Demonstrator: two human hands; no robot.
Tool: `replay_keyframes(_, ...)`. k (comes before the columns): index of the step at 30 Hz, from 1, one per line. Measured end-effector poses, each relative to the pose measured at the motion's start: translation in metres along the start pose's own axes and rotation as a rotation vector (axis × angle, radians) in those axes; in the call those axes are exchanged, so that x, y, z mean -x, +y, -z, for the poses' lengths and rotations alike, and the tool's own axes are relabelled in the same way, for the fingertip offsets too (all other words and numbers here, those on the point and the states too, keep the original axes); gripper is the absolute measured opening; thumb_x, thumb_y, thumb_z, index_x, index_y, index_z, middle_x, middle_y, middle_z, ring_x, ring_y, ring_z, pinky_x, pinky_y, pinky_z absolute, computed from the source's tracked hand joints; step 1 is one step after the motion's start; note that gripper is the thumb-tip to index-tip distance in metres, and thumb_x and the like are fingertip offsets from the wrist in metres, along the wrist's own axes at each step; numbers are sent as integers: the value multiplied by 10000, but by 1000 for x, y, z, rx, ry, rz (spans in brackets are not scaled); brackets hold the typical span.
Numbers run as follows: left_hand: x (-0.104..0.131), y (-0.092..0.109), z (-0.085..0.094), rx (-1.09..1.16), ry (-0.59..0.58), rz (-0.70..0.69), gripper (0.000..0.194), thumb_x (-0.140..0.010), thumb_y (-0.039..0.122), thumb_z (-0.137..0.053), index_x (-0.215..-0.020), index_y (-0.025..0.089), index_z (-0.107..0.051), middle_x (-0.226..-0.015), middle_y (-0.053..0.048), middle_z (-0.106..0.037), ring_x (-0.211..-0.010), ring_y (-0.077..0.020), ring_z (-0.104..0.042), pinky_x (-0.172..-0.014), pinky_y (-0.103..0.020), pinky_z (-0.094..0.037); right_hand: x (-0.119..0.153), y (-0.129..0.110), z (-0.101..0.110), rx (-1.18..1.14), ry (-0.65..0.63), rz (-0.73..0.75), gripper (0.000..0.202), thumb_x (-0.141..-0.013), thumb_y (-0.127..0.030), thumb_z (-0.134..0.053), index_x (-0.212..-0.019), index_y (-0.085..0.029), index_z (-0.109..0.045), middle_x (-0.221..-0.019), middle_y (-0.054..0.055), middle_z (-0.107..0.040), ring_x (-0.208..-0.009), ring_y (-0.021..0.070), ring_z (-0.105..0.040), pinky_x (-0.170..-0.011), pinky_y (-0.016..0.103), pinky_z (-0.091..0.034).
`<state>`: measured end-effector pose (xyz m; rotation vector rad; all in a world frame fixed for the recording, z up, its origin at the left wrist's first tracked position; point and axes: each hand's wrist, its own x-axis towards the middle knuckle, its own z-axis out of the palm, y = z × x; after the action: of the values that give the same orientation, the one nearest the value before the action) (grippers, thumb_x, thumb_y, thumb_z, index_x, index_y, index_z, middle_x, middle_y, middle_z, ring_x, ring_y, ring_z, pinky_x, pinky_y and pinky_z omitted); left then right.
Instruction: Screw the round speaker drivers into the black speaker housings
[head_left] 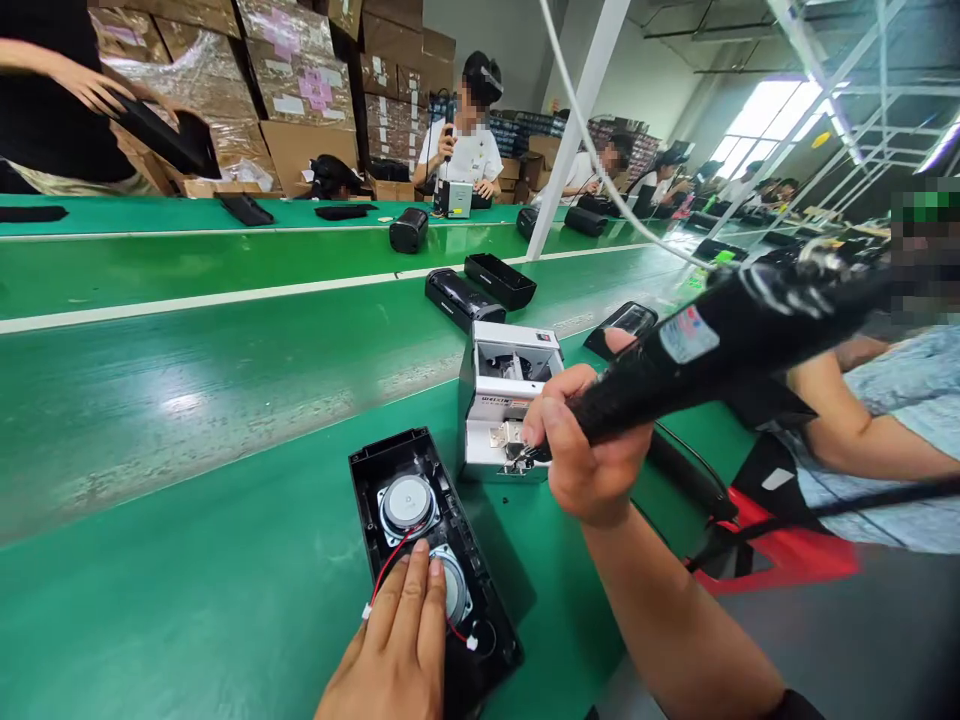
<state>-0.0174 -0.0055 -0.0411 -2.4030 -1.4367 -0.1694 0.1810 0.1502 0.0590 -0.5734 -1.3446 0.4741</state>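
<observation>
My right hand [592, 450] grips a black electric screwdriver [675, 350] with a white label, tilted so that its tip points down to the left. The tip is at the front outlet of a white screw feeder [501, 390]; whether a screw sits on it I cannot make out. My left hand [401, 630] lies with fingers stretched across a black speaker housing [480, 560] on the green surface. Inside the housing are two round speaker drivers [409, 502], the lower one partly under my fingers. Thin red wires with white connectors [472, 643] run from them.
Beyond the feeder, black housings [465, 297] lie on the green conveyor belt [225, 400]. A pale cable [592, 140] hangs down behind the screwdriver. A co-worker [885, 400] sits close at the right; another person [465, 140] works across the belt. Stacked cartons [300, 70] stand behind.
</observation>
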Motion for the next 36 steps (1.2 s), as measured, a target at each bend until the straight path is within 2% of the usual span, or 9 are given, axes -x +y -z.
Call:
replay_keyframes(4,2,-4,3,60,29,-51,652,-882,258,-609,-1491,41,-530,-1569,-238,-580,-1354,-322,-669,-960,-325,-653,6,-4,-1,-47,-62,-262,413,-929,-172,-734,-1278,-298,-554,-764,-82,-605,-458,104,-554,-432,254,-502)
replay_keyframes(7,4,-6,4,50,42,-101,680,-852,267,-628,-1471,5,-524,-1521,-269,-614,-1291,-337,-711,-912,-320,-670,14,-23,-6,-168,-73,-414,299,-947,-164,-707,-1196,-281,-589,-738,-85,-584,-449,97,-547,-422,243,-501)
replay_keyframes(12,2,-6,7,76,35,-89,773,-849,376,-699,-1476,-30,-502,-1533,-302,-585,-1314,-380,-691,-933,-366,-676,29,-45,-27,-374,-1,-271,387,-992,-186,-651,-1342,-341,-590,-808,-61,-548,-489,92,-531,-450,252,-527)
replay_keyframes(18,-7,-15,21,236,104,-51,900,-937,788,-530,-1400,18,-575,-1407,-253,-704,-1207,-371,-753,-843,-404,-704,43,-32,-36,-367,-83,-284,534,-1006,-214,-656,-1487,-365,-483,-841,-49,-537,-525,108,-534,-455,252,-523)
replay_keyframes(22,-15,-13,28,311,73,121,505,-1054,452,-517,-1403,94,-584,-1346,-158,-766,-1179,-282,-775,-861,-341,-695,47,-29,-33,-380,-106,-283,555,-1005,-202,-655,-1499,-372,-469,-854,-46,-549,-540,114,-546,-482,274,-537)
replay_keyframes(25,-19,-12,30,393,-48,191,403,-1034,337,-546,-1389,158,-613,-1330,-104,-775,-1179,-260,-776,-848,-338,-702,52,-25,-34,-373,-123,-287,443,-988,-210,-674,-1394,-352,-566,-857,-38,-555,-532,108,-536,-479,283,-545)
replay_keyframes(28,-21,-12,34,489,-164,236,440,-1018,271,-552,-1452,207,-578,-1383,-70,-751,-1208,-250,-763,-861,-354,-703,57,-20,-35,-341,-116,-317,125,-971,-226,-697,-1079,-282,-672,-883,-14,-558,-532,98,-531,-465,284,-538)
replay_keyframes(30,-22,-11,38,528,-195,313,547,-991,191,-527,-1537,223,-498,-1427,-68,-727,-1225,-247,-755,-855,-352,-702,60,-18,-35,-354,-112,-328,68,-970,-207,-696,-952,-258,-654,-885,-8,-554,-549,100,-542,-482,289,-540)
replay_keyframes(36,-31,-2,52,559,-93,465,742,-924,116,-518,-1627,284,-351,-1281,-29,-798,-1012,-218,-812,-702,-311,-681,60,-17,-33,-419,-115,-327,231,-981,-151,-673,-1164,-289,-642,-883,-25,-565,-566,98,-565,-509,275,-540)
